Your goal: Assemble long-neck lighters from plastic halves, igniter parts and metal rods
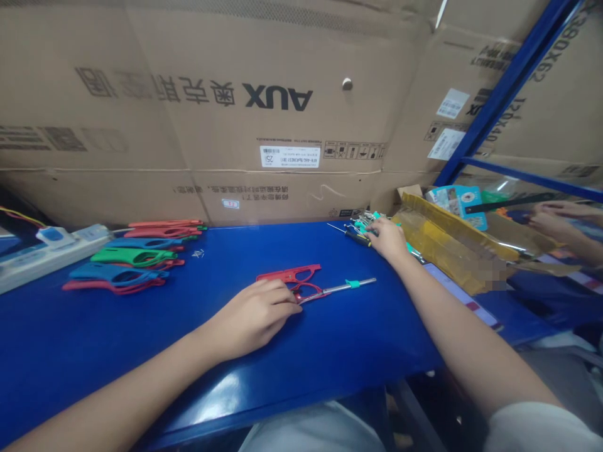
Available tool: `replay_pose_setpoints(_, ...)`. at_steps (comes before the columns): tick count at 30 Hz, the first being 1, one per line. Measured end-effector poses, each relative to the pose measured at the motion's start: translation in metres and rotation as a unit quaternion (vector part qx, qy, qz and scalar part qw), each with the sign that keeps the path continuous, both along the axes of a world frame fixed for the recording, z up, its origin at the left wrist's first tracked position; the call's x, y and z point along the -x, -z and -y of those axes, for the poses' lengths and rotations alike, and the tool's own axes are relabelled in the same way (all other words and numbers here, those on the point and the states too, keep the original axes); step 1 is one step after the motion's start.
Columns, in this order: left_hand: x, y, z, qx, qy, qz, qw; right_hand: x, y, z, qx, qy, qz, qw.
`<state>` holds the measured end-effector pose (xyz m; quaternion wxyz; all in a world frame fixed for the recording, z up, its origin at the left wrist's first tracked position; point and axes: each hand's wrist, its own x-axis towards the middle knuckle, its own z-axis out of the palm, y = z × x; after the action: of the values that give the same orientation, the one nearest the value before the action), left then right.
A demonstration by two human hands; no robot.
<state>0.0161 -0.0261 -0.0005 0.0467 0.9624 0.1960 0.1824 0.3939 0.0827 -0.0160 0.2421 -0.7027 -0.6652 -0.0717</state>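
My left hand (pixel 264 311) rests low over the blue table, fingers curled on a red plastic handle shell (pixel 289 274) with a finger loop. From the shell a thin metal tube (pixel 336 289) points right, with a small green piece (pixel 352 284) around it. My right hand (pixel 389 240) reaches to the back right, its fingers bent down into a pile of metal parts with green bits (pixel 365 221). What its fingertips hold, if anything, is hidden. Close beside them lies a screwdriver (pixel 358 238) with a black and yellow handle, its shaft pointing left.
Red, green and blue plastic handles (pixel 136 256) lie stacked at the left, near a white power strip (pixel 56 257). Large cardboard (pixel 188 138) stands behind the table. On the right are a yellow-taped carton (pixel 443 235), a phone-like panel (pixel 459 295), a blue frame and another person's hands (pixel 560 220).
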Motion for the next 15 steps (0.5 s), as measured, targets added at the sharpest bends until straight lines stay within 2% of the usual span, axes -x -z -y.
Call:
replay_pose_setpoints(7,0.001,0.0,0.0,0.002,-0.005,-0.01,1.0,0.002,0.001,-0.004,-0.034,0.014,-0.081,0.996)
replay_pose_setpoints(15,0.0,0.0,0.001,0.009,-0.014,-0.013,1.0,0.003,-0.01,-0.002,-0.033,0.033,-0.187,0.981)
